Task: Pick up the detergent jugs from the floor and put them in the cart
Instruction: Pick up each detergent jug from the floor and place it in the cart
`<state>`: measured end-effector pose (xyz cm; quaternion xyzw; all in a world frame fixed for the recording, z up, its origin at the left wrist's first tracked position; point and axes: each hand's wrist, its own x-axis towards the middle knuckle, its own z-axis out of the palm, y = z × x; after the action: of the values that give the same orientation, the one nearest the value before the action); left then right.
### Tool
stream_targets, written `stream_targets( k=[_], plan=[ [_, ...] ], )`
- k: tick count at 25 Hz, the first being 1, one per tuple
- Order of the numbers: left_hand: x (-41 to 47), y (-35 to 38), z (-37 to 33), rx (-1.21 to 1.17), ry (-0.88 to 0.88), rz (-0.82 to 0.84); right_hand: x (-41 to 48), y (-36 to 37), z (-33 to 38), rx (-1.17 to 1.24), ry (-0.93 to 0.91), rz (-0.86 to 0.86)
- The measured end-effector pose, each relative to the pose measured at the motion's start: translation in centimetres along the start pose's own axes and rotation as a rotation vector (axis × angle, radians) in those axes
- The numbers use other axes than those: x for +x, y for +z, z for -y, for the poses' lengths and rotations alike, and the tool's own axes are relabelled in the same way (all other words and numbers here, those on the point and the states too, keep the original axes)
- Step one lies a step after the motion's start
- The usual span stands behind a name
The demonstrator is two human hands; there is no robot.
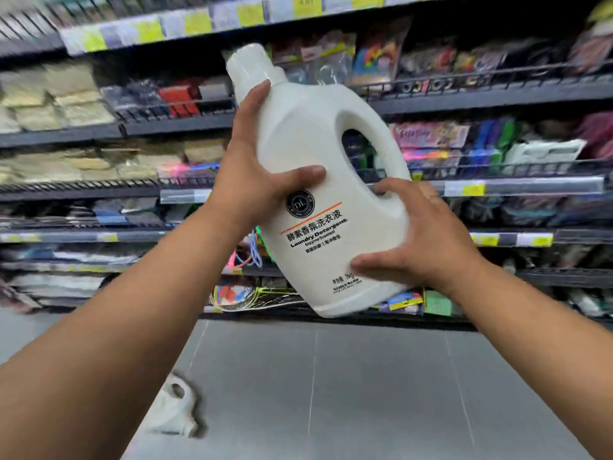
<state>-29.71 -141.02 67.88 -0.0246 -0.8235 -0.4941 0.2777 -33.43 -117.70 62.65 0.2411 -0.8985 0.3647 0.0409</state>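
Note:
A white detergent jug [308, 134] with a white cap and black label text is held up in front of me, tilted to the left, well above the floor. My left hand [252, 174] grips its upper left side, thumb across the front. My right hand [421, 237] clasps the lower right side below the handle hole. A second white detergent jug [172, 413] lies blurred on the grey floor at lower left, partly behind my left forearm. No cart is in view.
Dark store shelves [464, 97] packed with sponges, cloths and packaged goods fill the background across several tiers. The grey tiled floor [348, 393] stretches below the bottom shelf.

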Motion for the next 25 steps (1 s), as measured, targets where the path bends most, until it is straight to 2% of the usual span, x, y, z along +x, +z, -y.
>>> stream_targets(
  k=[4,10,16,25],
  plan=[
    [3.8,2.0,-10.1,-0.077,0.161,0.072,-2.0,-10.4,2.2,-0.048,0.020,-0.177],
    [5.8,10.5,-23.4,-0.251,0.367,0.170,-7.9,-25.3,1.2,-0.175,0.085,-0.387],
    [5.0,24.3,-35.6,-0.386,0.472,0.318,-16.3,-39.0,-4.9,-0.291,0.209,-0.552],
    [0.1,48.6,-48.2,-0.626,0.456,0.547,-29.5,-55.5,-18.1,-0.370,0.423,-0.663]
  ],
)
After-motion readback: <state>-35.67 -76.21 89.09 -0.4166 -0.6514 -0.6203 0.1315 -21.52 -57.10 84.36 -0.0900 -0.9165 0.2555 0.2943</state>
